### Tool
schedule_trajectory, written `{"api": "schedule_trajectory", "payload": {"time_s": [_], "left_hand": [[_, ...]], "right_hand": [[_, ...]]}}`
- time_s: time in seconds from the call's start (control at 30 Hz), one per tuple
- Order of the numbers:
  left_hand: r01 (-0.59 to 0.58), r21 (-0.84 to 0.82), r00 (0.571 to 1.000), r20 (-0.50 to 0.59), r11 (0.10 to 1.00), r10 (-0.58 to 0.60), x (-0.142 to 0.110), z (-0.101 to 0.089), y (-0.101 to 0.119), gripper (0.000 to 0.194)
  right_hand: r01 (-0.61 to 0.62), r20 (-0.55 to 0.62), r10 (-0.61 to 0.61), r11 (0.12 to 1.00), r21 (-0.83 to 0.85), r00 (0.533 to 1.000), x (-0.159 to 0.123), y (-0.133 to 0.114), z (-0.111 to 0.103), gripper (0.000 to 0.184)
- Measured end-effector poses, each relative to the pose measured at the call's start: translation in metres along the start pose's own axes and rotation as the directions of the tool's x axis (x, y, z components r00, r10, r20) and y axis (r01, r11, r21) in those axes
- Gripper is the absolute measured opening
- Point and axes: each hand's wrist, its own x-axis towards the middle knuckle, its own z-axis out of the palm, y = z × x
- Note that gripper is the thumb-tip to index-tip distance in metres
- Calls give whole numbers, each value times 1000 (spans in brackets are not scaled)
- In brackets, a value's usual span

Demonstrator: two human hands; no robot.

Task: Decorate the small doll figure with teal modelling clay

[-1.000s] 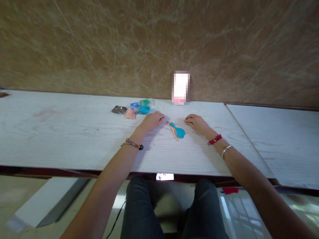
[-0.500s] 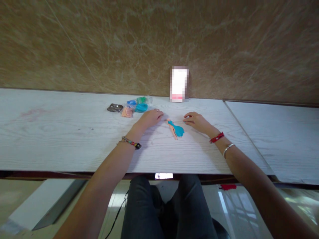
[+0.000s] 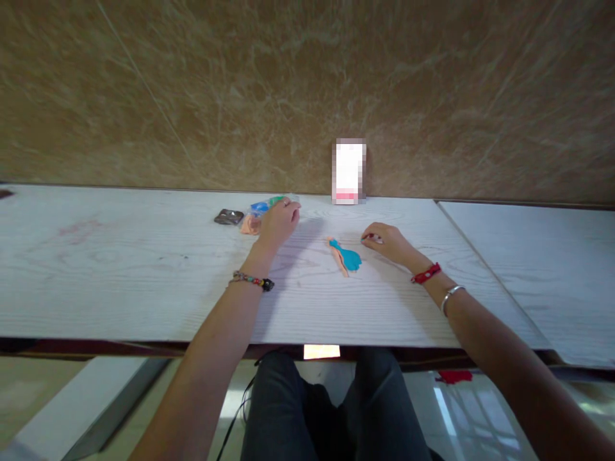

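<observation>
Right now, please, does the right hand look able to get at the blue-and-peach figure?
Probably yes: the right hand is beside the figure with nothing visible between them, and the left hand is by the bags.

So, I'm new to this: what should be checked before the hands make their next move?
1. Blue-and-peach figure lying on the table, untouched: ok.
2. Left hand at the colored packets: ok.
3. Those packets in full view: not ok, the left hand partly covers them.
4. Left hand gripping a packet: cannot tell.
5. Right hand holding something small: cannot tell, its fingertips are too small to read.
6. Dark packet uncovered: ok.
</observation>
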Motion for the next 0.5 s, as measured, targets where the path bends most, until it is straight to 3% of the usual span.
{"api": "schedule_trajectory", "payload": {"time_s": [0.1, 0.23, 0.37, 0.5], "left_hand": [[130, 22, 991, -38, 991, -129, -3, -2, -16, 27], [238, 83, 964, 99, 968, -246, -8, 1, -25, 50], [201, 82, 960, 183, 976, -213, -5, 3, -25, 42], [53, -20, 989, 142, 998, -50, 0, 3, -18, 40]], "right_hand": [[-34, -43, 35, 999, 20, 998, 2, -3, 5, 11], [38, 16, -37, 999, -34, 999, 12, -6, 12, 18], [84, 108, -78, 995, -52, 991, 35, -14, 9, 16], [32, 1, -32, 999, 35, 999, 64, -31, 10, 19]]}}
